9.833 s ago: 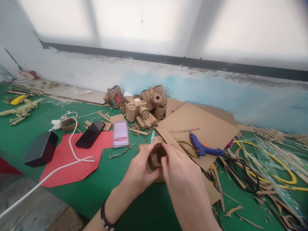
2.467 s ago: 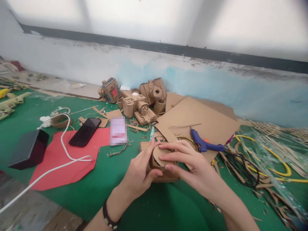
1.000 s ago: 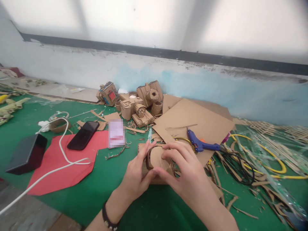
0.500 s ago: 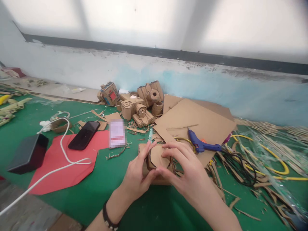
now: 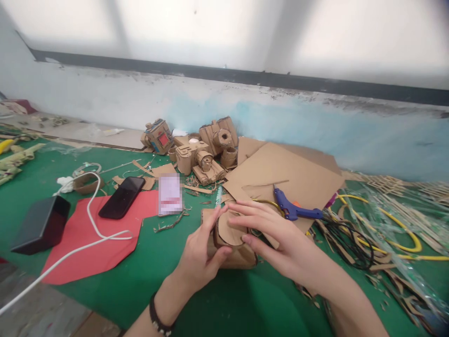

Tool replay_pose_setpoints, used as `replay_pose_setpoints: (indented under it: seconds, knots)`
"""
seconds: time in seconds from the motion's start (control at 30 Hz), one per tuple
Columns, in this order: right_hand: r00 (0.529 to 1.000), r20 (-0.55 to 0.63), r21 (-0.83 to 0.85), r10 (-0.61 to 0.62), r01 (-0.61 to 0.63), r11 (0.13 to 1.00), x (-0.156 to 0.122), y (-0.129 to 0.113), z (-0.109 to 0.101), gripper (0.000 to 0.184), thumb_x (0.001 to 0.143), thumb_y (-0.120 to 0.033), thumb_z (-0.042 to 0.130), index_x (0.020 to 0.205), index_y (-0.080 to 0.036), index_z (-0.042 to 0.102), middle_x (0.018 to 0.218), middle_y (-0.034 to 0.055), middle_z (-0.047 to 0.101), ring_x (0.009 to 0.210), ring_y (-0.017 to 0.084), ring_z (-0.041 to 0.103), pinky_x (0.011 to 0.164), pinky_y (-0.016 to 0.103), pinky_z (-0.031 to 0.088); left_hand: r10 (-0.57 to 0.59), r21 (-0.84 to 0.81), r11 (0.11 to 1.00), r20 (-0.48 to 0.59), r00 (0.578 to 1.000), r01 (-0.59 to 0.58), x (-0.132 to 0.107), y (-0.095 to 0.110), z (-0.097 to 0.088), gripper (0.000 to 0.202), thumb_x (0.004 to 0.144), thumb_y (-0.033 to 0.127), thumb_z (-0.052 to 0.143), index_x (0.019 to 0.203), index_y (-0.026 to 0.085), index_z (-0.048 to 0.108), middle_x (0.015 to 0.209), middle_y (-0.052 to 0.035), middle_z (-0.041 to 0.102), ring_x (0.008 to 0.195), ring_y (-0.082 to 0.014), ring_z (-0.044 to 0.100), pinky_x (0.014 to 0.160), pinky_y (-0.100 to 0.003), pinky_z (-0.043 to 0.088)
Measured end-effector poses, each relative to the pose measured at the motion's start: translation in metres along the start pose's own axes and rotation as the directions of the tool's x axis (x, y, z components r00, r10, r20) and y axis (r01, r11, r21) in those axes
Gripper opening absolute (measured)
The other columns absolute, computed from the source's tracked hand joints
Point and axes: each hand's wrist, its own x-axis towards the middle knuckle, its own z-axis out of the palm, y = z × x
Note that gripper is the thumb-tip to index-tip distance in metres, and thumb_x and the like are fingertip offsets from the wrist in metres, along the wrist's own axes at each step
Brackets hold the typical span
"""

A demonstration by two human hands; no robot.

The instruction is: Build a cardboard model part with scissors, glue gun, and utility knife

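Near the table's [image 5: 168, 290] front edge, a left hand [image 5: 200, 250] cups a cardboard box [image 5: 242, 260] as the right hand [image 5: 280, 231], fingers spread, touches its round disc [image 5: 228, 230].

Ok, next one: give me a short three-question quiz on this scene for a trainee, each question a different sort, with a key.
1. Multiple choice: what outline does the flat cardboard piece beneath the right hand show?
A: triangular
B: rounded
C: star-shaped

2. True or false: the right hand is gripping the blue glue gun.

3. Fill in the gap: the dark bracelet is on the ____ wrist.

Key:
1. B
2. False; the blue glue gun lies apart from the hand, at least partly on a cardboard sheet.
3. left
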Motion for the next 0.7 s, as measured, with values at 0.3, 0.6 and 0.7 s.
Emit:
replay_pose_setpoints:
  seconds: [0.3, 0.6, 0.7]
  knots:
    - [0.995, 0.101, 0.059, -0.012, 0.006, 0.998, 0.018, 0.014, -0.012, 0.038, 0.1, -0.034, 0.082, 0.138, -0.034, 0.079, 0.148, 0.0027, 0.075, 0.149, 0.029, 0.061, 0.123, 0.048, 0.056, 0.0, 0.063, 0.998, -0.013, 1.0, 0.0, -0.003, -0.002, 0.0, 0.073, 0.114, 0.048, 0.053, 0.176, 0.023, 0.023, 0.165, -0.0196, 0.059, 0.151, -0.0314, 0.06, 0.119, -0.042, 0.057]
    - [0.992, 0.03, -0.107, -0.121, 0.124, 0.987, 0.011, 0.014, -0.004, 0.032, 0.104, -0.039, 0.076, 0.133, -0.026, 0.08, 0.142, 0.0084, 0.078, 0.133, 0.03, 0.068, 0.109, 0.044, 0.063, -0.001, -0.001, 1.0, -0.007, 1.0, 0.001, 0.001, 0.0, 0.0, 0.073, 0.113, 0.046, 0.055, 0.176, 0.028, 0.022, 0.167, -0.0146, 0.058, 0.155, -0.027, 0.056, 0.125, -0.038, 0.051]
    - [0.99, 0.068, -0.11, -0.12, 0.127, 0.986, 0.01, 0.011, -0.006, 0.031, 0.108, -0.039, 0.07, 0.136, -0.029, 0.079, 0.148, 0.0056, 0.075, 0.136, 0.028, 0.066, 0.109, 0.039, 0.063, -0.007, -0.008, 1.0, -0.013, 1.0, 0.007, 0.0, 0.0, 0.0, 0.074, 0.113, 0.046, 0.056, 0.176, 0.029, 0.023, 0.167, -0.0137, 0.058, 0.154, -0.0267, 0.057, 0.125, -0.037, 0.051]
